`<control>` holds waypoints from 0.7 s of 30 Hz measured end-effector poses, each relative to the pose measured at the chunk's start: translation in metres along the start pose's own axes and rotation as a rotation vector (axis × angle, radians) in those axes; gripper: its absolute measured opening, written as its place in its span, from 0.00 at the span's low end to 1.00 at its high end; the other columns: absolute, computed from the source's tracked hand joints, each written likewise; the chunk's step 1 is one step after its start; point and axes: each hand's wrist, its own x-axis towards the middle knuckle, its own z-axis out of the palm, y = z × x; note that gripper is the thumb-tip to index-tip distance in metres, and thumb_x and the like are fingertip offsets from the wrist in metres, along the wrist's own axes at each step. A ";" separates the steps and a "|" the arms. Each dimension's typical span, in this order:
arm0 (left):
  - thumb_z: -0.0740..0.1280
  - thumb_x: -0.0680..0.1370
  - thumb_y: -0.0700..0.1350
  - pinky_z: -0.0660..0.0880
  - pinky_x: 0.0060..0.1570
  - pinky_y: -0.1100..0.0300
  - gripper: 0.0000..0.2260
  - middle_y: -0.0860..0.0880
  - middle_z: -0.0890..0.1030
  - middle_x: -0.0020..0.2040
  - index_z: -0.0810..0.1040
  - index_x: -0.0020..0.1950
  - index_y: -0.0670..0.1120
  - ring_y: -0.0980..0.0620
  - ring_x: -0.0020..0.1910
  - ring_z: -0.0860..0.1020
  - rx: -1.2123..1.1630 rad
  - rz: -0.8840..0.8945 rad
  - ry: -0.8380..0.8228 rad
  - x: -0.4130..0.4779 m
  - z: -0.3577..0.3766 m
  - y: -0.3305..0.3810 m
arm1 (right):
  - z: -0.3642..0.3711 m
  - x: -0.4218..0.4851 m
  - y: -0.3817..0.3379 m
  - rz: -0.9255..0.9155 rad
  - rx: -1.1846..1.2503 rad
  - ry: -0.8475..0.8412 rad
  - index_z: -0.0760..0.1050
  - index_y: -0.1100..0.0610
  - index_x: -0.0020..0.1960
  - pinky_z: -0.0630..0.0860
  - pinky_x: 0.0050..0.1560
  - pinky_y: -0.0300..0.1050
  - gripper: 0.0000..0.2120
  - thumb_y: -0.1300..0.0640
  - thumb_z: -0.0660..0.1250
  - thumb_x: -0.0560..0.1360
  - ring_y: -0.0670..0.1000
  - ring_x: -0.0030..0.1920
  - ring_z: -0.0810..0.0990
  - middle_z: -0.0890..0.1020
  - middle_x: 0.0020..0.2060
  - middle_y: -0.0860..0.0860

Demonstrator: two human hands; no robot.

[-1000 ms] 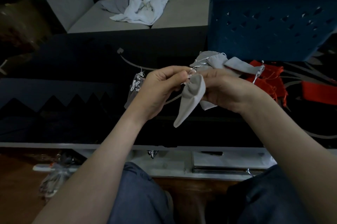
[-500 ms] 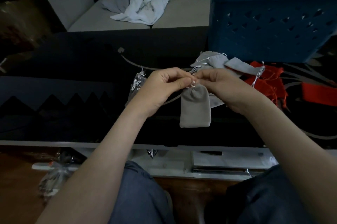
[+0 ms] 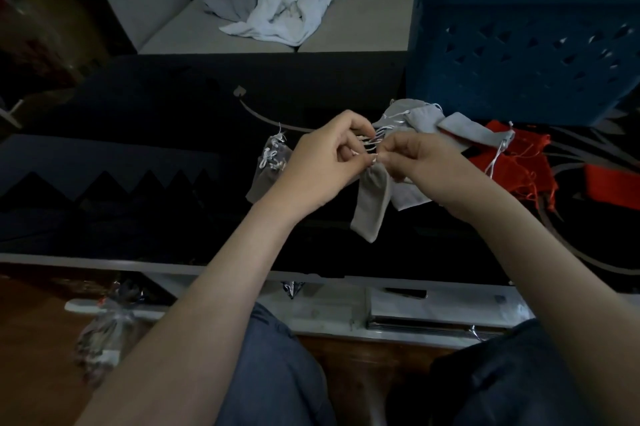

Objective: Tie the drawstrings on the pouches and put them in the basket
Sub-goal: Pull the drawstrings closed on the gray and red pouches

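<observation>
Head view, looking down over both forearms: the left hand [image 3: 322, 155] and the right hand [image 3: 419, 162] are close together above the dark table [image 3: 156, 148], fingers curled, each pinching the thin white drawstrings [image 3: 372, 145] that run in several strands between them. From those cords hangs the grey pouch [image 3: 370, 203], a small, plain, soft cloth bag, long and narrow. Its mouth is gathered tight just under the fingertips, and its body droops down and slightly leftward, clear of the table top as far as can be told. Whether a knot has formed in the cords is too small to tell. Just left of the left hand lies a tied grey pouch [image 3: 268, 172] flat on the table, with a cluster of white loops at its top. Behind the right hand sits a heap of loose grey pouches [image 3: 426, 120] with white cords trailing, and beside them to the right are red pouches [image 3: 519, 165] with frayed red threads. The blue basket [image 3: 519, 54], with cut-out walls, stands on the table behind that heap. Farther back a crumpled white cloth [image 3: 287, 13] lies on a pale sofa [image 3: 346, 41].
</observation>
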 end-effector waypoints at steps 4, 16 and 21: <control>0.68 0.75 0.38 0.66 0.40 0.75 0.11 0.51 0.77 0.40 0.74 0.54 0.50 0.59 0.39 0.72 0.265 0.091 0.018 0.001 0.004 0.005 | 0.000 0.000 0.001 -0.022 -0.106 0.040 0.77 0.57 0.45 0.70 0.44 0.37 0.05 0.59 0.64 0.78 0.43 0.36 0.73 0.77 0.35 0.48; 0.66 0.75 0.33 0.70 0.36 0.55 0.01 0.42 0.77 0.39 0.76 0.45 0.37 0.42 0.45 0.73 0.756 0.315 0.178 0.007 0.029 0.009 | 0.003 0.000 -0.002 -0.067 -0.204 0.166 0.75 0.59 0.45 0.68 0.36 0.27 0.07 0.59 0.61 0.79 0.36 0.31 0.74 0.79 0.33 0.48; 0.67 0.72 0.31 0.63 0.34 0.58 0.05 0.43 0.75 0.35 0.74 0.41 0.39 0.46 0.38 0.70 0.676 0.324 0.271 0.006 0.033 0.005 | 0.001 -0.002 -0.004 -0.042 -0.093 0.150 0.75 0.60 0.46 0.69 0.35 0.25 0.05 0.63 0.61 0.78 0.35 0.31 0.75 0.79 0.35 0.49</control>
